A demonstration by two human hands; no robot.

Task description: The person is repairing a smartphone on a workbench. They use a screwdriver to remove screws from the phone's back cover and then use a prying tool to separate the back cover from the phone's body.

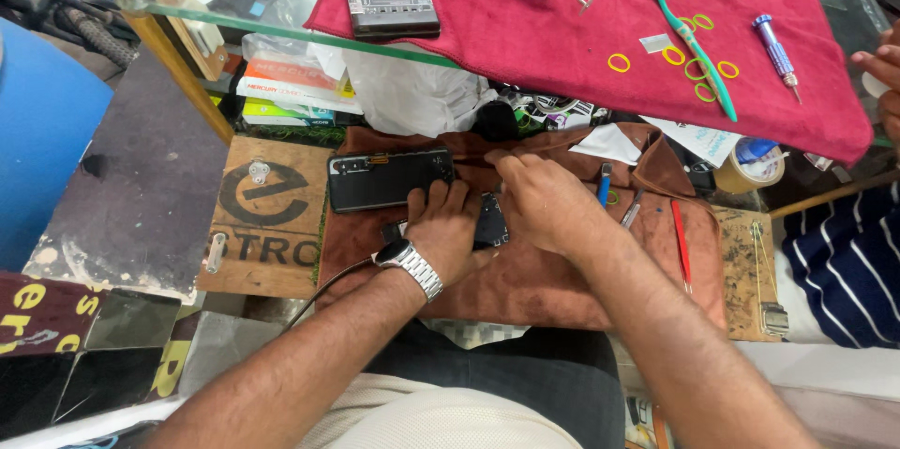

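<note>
Pressed down under the left hand (442, 224) is a small dark opened device (489, 220), only partly seen between the two hands; the fingers are curled over it, with a silver metal wristwatch (412, 264) worn on that wrist. Whether the right hand (544, 201) pinches a tool cannot be told, since its fingertips are bunched together at the device's upper edge and anything held there is hidden. Both hands and the device are rested on a rust-brown cloth (525, 280) spread over a low wooden work board (267, 224). Just left of the grip, a black rectangular phone back panel (386, 179) is laid flat on the same cloth. Right of the grip, a slim red-handled tool (681, 238) and a blue-handled tool (605, 185) are laid on the cloth. Above the grip, on a red cloth (581, 46) over a glass shelf, a teal toothbrush (698, 46), yellow rubber rings (619, 62) and a blue screwdriver (774, 53) are set out.
</note>
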